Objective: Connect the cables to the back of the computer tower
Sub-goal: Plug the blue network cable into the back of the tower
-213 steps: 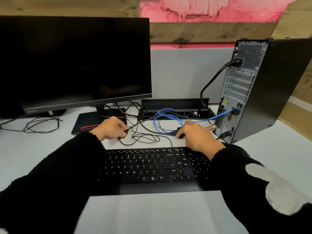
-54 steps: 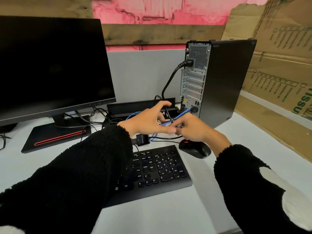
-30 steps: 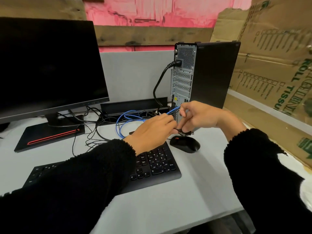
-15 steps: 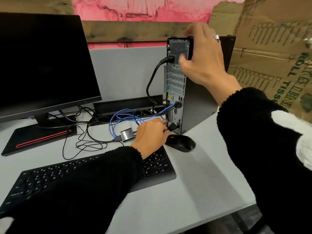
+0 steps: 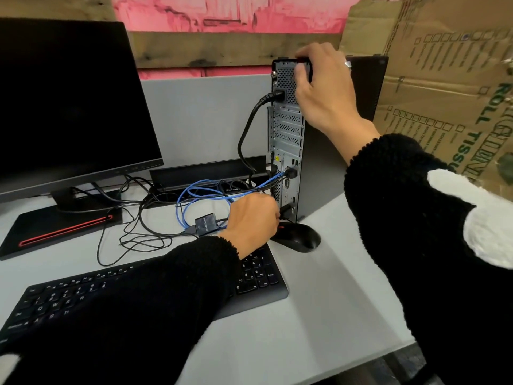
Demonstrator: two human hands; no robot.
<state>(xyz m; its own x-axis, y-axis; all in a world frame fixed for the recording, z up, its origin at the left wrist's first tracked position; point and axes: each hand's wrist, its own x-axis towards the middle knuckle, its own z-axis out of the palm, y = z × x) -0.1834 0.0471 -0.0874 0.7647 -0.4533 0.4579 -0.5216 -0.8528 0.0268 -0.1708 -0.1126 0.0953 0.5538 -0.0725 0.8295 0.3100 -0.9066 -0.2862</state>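
Since half a second ago little has moved: our right hand has settled lower on the top rear corner of the tower, and our left hand has stayed low at the ports. Nearest us lies the keyboard, with the mouse just right of its far end. Past the keyboard, our left hand is closed on a black plug, pressing it toward a port at the bottom of the rear panel; we cannot tell whether it is fully seated. Left of that hand a small adapter rests on the desk among loose black leads. The blue cable loops behind and already runs into a port on the tower, and higher up the power cord is plugged in. Farthest off, our right hand grips the tower's top edge, fingers curled over it, bracing the case. We judge this the seating of a lower plug, with two cables already in. Next we need a straight, firm push with the tower held still, then a check of what leads remain. The monitor stands far left.
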